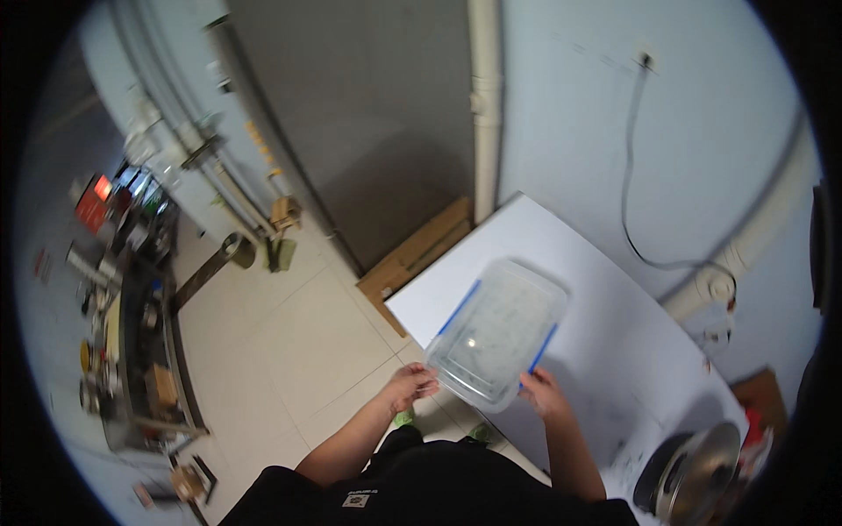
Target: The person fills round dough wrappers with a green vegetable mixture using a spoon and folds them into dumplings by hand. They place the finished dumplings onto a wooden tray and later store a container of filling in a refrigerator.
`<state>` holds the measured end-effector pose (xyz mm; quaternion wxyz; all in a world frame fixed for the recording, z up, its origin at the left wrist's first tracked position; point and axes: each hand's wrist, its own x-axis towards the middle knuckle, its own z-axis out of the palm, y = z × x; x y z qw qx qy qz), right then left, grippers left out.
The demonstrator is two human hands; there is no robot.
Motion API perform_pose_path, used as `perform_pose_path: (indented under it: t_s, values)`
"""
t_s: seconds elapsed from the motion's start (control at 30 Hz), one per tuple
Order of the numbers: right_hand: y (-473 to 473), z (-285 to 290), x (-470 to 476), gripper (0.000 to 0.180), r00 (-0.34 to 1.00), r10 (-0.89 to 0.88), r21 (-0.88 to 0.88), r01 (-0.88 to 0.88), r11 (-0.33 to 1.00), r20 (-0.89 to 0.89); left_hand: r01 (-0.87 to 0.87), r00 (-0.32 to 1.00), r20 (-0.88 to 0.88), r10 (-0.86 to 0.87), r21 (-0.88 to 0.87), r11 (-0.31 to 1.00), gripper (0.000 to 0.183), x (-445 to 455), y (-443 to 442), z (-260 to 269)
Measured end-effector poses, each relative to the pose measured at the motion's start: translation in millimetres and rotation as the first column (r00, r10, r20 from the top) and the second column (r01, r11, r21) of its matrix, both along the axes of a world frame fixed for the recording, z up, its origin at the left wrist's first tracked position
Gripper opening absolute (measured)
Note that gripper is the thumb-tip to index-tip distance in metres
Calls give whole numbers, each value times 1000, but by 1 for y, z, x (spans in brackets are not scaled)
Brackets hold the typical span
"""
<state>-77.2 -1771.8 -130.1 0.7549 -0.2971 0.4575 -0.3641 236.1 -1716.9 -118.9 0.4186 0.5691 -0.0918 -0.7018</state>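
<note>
A translucent plastic food storage box (498, 332) with a lid and blue side latches is before me. Its far part is over the white tabletop (612, 322), while its near end reaches past the table's edge. At the near left corner, my left hand (414, 384) grips the rim. My right hand (543, 392) holds the right side, close to a blue latch. The contents look pale and cannot be made out through the plastic. Whether the box rests on the table or hangs just above it, I cannot tell.
A metal pot with a lid (700, 470) stands at the table's near right end. Cardboard (421, 246) leans beyond the far left edge. A black cable (629, 171) hangs down the wall. Cluttered steel shelving (177, 368) is at far left, across the tiled floor (263, 342).
</note>
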Motion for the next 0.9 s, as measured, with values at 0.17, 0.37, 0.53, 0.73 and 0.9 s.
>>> perform_pose_path:
  t_s: [0.17,0.37,0.53,0.73,0.9]
  values:
    - [8,12,58,29,997,74,4,-74,997,-19,-217,946,-251,205,-20,976,14,38,25,-5]
    - [7,58,189,29,950,309,-14,-310,951,-45,-442,861,-327,390,-101,891,11,142,89,21]
    - [10,62,350,38,831,552,5,-553,833,-69,-645,762,-257,594,-213,734,12,269,148,46]
    - [11,31,536,34,651,741,9,-750,661,-165,-759,638,-119,761,-268,594,19,414,215,63]
    - [-34,-1,643,34,509,573,-293,-854,431,-642,-801,538,-61,841,-348,487,39,505,254,56]
